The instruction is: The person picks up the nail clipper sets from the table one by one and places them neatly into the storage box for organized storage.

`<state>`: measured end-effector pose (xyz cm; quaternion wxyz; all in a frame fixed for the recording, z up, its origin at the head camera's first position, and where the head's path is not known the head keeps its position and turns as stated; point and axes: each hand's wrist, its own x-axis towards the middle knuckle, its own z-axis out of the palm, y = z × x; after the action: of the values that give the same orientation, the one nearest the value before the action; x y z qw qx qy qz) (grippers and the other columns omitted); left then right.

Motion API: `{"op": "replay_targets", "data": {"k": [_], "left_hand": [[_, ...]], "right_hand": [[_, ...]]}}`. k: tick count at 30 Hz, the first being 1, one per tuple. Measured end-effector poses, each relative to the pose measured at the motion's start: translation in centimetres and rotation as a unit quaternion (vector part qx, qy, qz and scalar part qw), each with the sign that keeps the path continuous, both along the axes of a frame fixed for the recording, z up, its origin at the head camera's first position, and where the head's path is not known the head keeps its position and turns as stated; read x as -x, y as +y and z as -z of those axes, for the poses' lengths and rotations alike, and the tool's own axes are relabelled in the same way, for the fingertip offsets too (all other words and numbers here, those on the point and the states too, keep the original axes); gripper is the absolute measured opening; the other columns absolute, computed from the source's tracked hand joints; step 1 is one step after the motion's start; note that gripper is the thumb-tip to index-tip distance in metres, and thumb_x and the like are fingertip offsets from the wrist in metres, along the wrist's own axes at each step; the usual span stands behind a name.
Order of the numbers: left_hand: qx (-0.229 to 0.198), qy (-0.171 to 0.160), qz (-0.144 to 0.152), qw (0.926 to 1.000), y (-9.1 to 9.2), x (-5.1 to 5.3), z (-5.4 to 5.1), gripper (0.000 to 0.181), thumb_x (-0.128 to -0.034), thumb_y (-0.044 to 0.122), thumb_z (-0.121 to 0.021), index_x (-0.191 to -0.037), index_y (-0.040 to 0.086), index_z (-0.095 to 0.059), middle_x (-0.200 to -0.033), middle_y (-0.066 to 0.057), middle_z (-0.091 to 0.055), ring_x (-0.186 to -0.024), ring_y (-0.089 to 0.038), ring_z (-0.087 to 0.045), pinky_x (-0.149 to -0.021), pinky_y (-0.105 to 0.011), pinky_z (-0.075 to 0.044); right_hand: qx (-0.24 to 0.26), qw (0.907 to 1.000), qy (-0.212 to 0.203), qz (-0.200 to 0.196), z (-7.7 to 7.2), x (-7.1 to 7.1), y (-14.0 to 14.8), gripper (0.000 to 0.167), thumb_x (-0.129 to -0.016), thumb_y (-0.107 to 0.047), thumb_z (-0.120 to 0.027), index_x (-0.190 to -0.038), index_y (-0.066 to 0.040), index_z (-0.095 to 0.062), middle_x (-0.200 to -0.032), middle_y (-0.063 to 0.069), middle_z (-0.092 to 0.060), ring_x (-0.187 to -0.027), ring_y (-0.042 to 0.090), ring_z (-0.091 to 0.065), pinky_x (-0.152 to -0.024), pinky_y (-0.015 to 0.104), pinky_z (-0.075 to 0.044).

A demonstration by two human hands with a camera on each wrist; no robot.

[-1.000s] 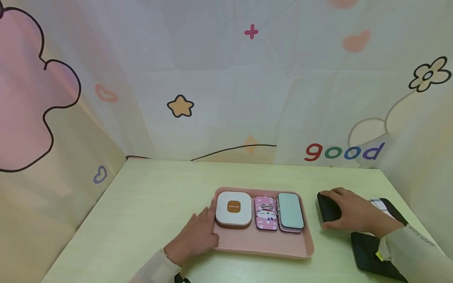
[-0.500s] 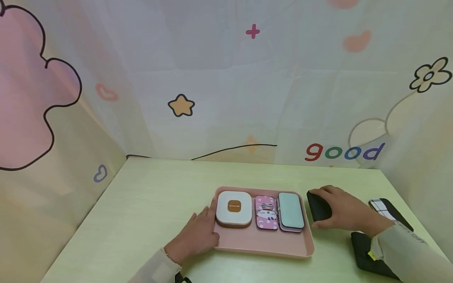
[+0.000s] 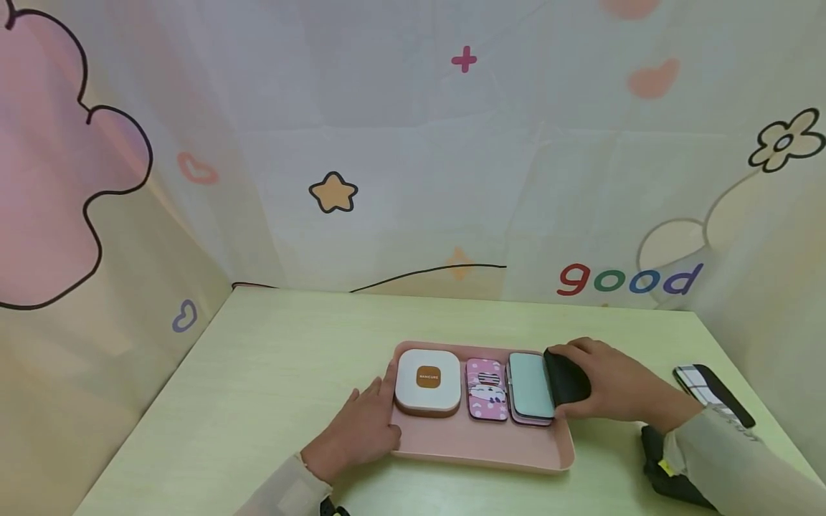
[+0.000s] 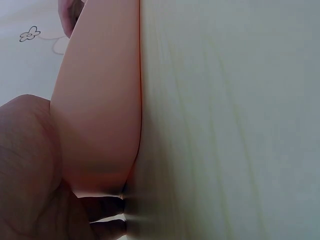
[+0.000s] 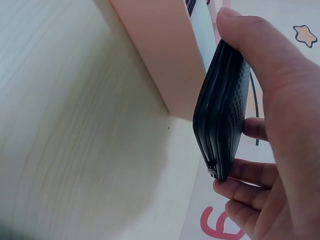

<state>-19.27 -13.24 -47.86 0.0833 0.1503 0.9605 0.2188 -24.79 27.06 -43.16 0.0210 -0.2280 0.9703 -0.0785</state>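
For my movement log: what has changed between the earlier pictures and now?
The right hand has carried the black case leftward, to the pink tray's right edge, without letting go. The left hand stays at the tray's left edge; the white case, spotted case and mint case stay inside.

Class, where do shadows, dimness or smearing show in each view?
Head: mostly even light, soft shadow on the table beside the left hand; left wrist: that hand dark, a pale smear by its fingers; right wrist: broad shadow across the table beside the black case.
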Motion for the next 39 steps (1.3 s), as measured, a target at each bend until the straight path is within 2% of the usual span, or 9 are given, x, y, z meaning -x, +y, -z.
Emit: {"op": "replay_targets", "data": {"k": [8, 15, 25, 32, 39], "left_hand": [[-0.003, -0.001, 0.000, 1.0000, 0.0, 0.0, 0.0, 0.096, -0.0828, 0.021, -0.057, -0.161, 0.005, -0.004, -0.155, -0.020, -0.042, -0.148, -0.035, -0.032, -0.116, -0.062, -0.026], [-0.001, 0.000, -0.002, 1.0000, 0.1, 0.0, 0.0, 0.095, -0.0831, 0.021, -0.056, -0.161, 0.005, -0.005, -0.154, -0.019, -0.042, -0.148, -0.034, -0.032, -0.116, -0.062, -0.026], [-0.002, -0.003, -0.004, 1.0000, 0.1, -0.1, 0.1, 0.094, -0.0838, 0.021, -0.056, -0.161, 0.005, -0.005, -0.155, -0.019, -0.041, -0.149, -0.034, -0.031, -0.116, -0.062, -0.026], [-0.008, -0.008, -0.007, 0.9999, 0.1, -0.2, -0.1, 0.094, -0.0845, 0.021, -0.056, -0.161, 0.006, -0.004, -0.155, -0.020, -0.040, -0.149, -0.034, -0.031, -0.117, -0.061, -0.025], [-0.009, -0.007, -0.007, 0.9999, 0.1, -0.1, -0.1, 0.094, -0.0847, 0.021, -0.056, -0.161, 0.006, -0.004, -0.156, -0.019, -0.041, -0.149, -0.034, -0.031, -0.116, -0.062, -0.025]], "right_hand": [[0.001, 0.9999, 0.008, -0.013, 0.1, 0.1, -1.0, 0.102, -0.063, -0.085, -0.068, -0.142, -0.022, -0.054, -0.135, 0.013, -0.054, -0.116, 0.032, -0.056, -0.095, 0.056, -0.051], [-0.013, 0.9997, 0.003, -0.021, -0.2, 0.0, -1.8, 0.106, -0.061, -0.090, -0.064, -0.142, -0.022, -0.053, -0.135, 0.011, -0.054, -0.114, 0.030, -0.056, -0.094, 0.054, -0.052], [0.013, 0.9993, 0.025, -0.026, -0.8, 0.8, -4.0, 0.099, -0.064, -0.079, -0.074, -0.142, -0.023, -0.053, -0.134, 0.011, -0.054, -0.114, 0.030, -0.055, -0.090, 0.052, -0.053], [0.013, 0.9994, 0.014, -0.028, -1.1, 0.8, -5.7, 0.095, -0.067, -0.072, -0.078, -0.143, -0.021, -0.052, -0.135, 0.011, -0.053, -0.115, 0.030, -0.055, -0.091, 0.051, -0.053], [0.015, 0.9988, 0.021, -0.042, -0.9, 0.9, -7.0, 0.101, -0.063, -0.078, -0.076, -0.143, -0.021, -0.052, -0.131, 0.008, -0.055, -0.111, 0.026, -0.056, -0.092, 0.048, -0.052]]}}
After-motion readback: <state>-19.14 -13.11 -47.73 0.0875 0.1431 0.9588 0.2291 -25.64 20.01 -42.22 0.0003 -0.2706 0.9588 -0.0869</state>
